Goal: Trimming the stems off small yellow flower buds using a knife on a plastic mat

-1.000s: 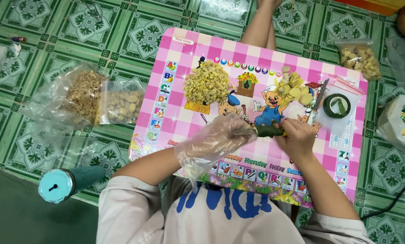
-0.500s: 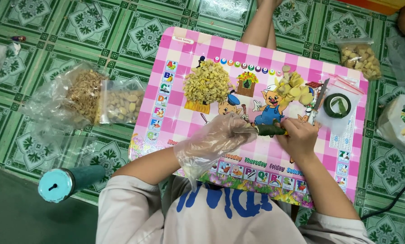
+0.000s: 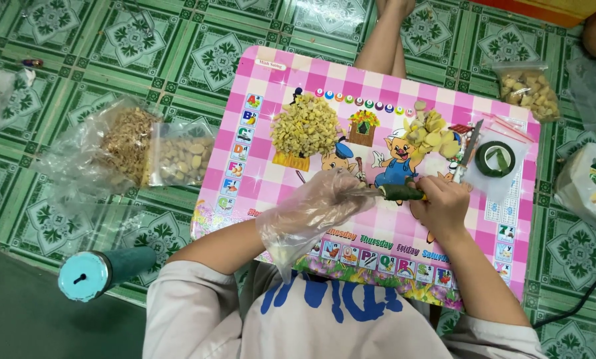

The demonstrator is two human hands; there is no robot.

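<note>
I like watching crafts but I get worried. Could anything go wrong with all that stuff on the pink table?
Maybe. The left hand wears a loose plastic glove that could slip on the green stick it shares with the right hand. The yellow pieces lie near the working hands, so a nudge might scatter them. The knife lies close to the right hand and might get bumped.

- Left hand (image 3: 318, 206): covered by a loose, clear plastic glove, crinkled and baggy, its open cuff flaring past the wrist.
- Right hand (image 3: 444, 203): bare, no glove, no ring or watch visible.
- Forearms: both bare.
- Top: pale grey-white shirt (image 3: 244, 319) with short sleeves, soft folds at the shoulders, large blue lettering across the front.
</note>
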